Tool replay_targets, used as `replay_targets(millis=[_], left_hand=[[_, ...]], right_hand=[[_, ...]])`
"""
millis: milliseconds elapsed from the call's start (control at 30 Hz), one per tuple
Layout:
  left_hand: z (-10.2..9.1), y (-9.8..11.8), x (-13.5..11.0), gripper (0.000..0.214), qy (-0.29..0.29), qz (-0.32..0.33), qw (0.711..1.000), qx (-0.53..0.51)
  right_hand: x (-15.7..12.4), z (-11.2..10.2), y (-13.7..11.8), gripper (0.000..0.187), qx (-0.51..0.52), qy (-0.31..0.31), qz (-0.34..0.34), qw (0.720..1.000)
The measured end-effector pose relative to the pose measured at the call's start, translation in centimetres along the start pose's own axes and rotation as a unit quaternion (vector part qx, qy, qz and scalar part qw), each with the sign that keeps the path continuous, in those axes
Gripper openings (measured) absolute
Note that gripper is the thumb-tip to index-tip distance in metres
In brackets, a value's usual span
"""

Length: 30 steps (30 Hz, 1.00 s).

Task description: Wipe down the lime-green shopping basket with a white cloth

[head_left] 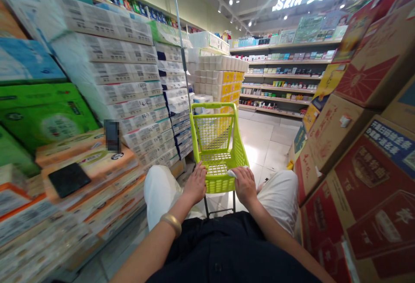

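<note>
A lime-green plastic shopping cart (241, 155) with a lattice basket stands between my knees. Its near rim is toward me, and the basket holds nothing that I can see. My left hand (196, 184) is curled over the near left corner of the rim. At the near right corner, my right hand (245, 185) presses a small white cloth or tissue (232, 172) against the rim, fingers bent over it. Part of the white piece is hidden under the fingers. A thin metal pole (179, 23) rises at the cart's left side.
Wrapped tissue packs (129, 75) are stacked high on the left. A black flat object (69, 180) lies on orange packs there. Red-brown cartons (372, 179) crowd my right side. Beyond the cart, pale floor tiles (257, 138) lead to shelves of small goods (282, 61).
</note>
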<state>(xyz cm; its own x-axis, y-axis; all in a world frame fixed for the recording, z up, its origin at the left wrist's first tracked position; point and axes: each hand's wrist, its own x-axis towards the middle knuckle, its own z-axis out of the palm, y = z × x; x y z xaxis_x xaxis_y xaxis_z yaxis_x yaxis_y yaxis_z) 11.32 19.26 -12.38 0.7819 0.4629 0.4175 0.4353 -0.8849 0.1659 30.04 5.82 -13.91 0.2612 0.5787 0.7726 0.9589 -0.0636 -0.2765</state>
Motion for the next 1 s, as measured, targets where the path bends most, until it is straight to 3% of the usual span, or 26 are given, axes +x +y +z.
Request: replay_targets(millis=[133, 267, 367, 567, 667, 833, 900, 1000], left_hand=[[0.3, 0.2, 0.0, 0.053, 0.009, -0.005, 1.000, -0.011], [0.3, 0.1, 0.0, 0.050, 0.009, -0.006, 1.000, -0.012], [0.0, 0.0, -0.1, 0.052, 0.009, -0.003, 1.000, -0.009], [-0.1, 0.3, -0.3, 0.049, 0.000, 0.008, 1.000, -0.004], [0.1, 0.5, -0.2, 0.050, 0.004, 0.003, 1.000, -0.003], [0.0, 0.5, -0.3, 0.054, 0.007, -0.001, 1.000, -0.011], [-0.2, 0.4, -0.4, 0.054, 0.007, 0.000, 1.000, -0.013], [-0.3, 0.3, -0.6, 0.052, 0.006, 0.003, 1.000, -0.012]], right_hand=[[0.3, 1.0, -2.3, 0.032, 0.004, -0.003, 0.010, 1.000], [0.8, 2.0, -5.1, 0.036, 0.030, -0.074, -0.064, 0.995], [0.7, 1.6, -4.1, 0.039, 0.022, -0.076, -0.065, 0.995], [0.1, -0.1, 0.0, 0.037, -0.003, 0.005, 0.017, 1.000], [0.2, 0.5, -1.7, 0.035, 0.007, 0.002, 0.025, 1.000], [0.4, 1.6, -5.4, 0.041, 0.053, -0.084, -0.075, 0.992], [0.3, 1.2, -4.8, 0.041, 0.051, -0.077, -0.075, 0.993], [0.2, 0.3, -2.4, 0.039, 0.027, -0.031, -0.022, 0.999]])
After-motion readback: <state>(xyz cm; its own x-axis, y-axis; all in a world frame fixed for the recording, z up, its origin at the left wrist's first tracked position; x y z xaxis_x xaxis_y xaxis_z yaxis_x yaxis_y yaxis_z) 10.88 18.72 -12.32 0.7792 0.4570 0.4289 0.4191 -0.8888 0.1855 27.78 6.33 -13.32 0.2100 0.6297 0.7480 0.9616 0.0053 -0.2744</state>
